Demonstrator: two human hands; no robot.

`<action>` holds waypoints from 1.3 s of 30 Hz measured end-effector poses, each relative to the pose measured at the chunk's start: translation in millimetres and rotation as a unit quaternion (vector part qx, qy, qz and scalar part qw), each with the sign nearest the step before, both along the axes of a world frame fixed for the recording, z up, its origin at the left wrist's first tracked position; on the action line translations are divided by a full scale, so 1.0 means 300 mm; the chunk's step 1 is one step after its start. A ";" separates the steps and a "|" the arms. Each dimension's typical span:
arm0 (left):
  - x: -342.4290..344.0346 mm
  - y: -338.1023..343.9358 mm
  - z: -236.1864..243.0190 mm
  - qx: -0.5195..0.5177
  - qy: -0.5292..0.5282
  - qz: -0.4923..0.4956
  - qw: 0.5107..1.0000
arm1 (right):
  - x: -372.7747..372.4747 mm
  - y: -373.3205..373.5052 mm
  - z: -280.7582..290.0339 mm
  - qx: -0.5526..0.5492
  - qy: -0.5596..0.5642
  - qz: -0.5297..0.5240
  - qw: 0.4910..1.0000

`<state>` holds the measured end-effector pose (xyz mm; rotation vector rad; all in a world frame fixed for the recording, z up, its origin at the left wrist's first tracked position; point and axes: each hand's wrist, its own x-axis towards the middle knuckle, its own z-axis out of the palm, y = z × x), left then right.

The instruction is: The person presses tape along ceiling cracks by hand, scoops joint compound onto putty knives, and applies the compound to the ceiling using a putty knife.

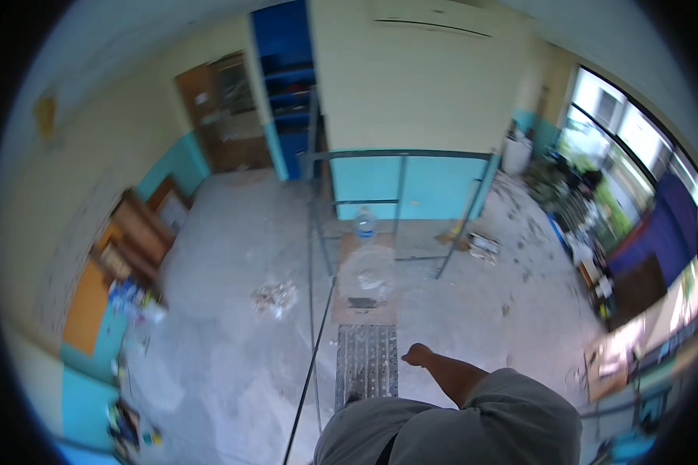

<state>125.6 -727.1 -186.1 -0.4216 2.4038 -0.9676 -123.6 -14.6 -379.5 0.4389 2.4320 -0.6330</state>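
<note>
My right hand [417, 355] reaches out from a grey short sleeve [520, 395], its fingers looking curled together with nothing visible in them. It hovers just right of a perforated metal plank [367, 349], apart from it. My left hand is out of sight. Beyond the plank lies a brown board [376, 318] carrying a dark flat object [363, 303] and a whitish patch of material [372, 279]. A large clear plastic bottle [364, 225] stands at the board's far end.
A metal scaffold frame [403, 153] rises ahead, and a thin dark bar [310, 376] runs along the plank's left. Rubble [274, 298] lies on the concrete floor. Wooden furniture pieces [143, 229] lean at the left wall; clutter [570, 201] lines the windows at right.
</note>
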 end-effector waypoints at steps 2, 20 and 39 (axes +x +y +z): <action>-0.190 -0.003 0.026 0.033 0.110 -0.082 0.990 | 0.050 -0.026 0.135 -0.039 -0.038 -0.005 0.999; -1.424 2.013 0.036 0.857 -0.440 0.091 0.253 | 0.359 0.101 0.446 -0.615 0.227 -0.540 0.528; -0.738 2.593 -0.173 0.365 -0.878 0.199 0.239 | 1.040 -0.390 0.491 -0.190 0.661 -0.719 0.101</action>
